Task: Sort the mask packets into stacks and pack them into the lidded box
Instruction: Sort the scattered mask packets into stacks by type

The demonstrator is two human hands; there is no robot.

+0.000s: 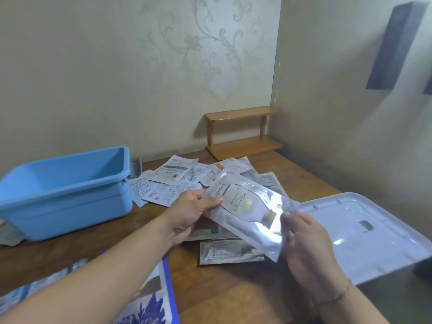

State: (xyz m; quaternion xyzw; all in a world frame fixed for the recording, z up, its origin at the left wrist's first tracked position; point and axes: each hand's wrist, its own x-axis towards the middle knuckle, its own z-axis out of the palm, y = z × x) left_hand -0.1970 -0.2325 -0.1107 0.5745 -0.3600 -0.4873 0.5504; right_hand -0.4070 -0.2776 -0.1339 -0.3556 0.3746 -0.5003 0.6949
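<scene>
Silver glare blurs the print on the mask packet [247, 211], pinched between left hand [189, 213] and right hand [311, 251] above the table [233, 288]. Blue box [63, 190] sits open, its floor hidden; lid [364, 232] lies right.

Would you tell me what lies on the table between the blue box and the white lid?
In the head view, loose mask packets lie between the blue box and white lid.

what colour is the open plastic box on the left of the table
Light blue; the open plastic box shows best in the head view.
</scene>
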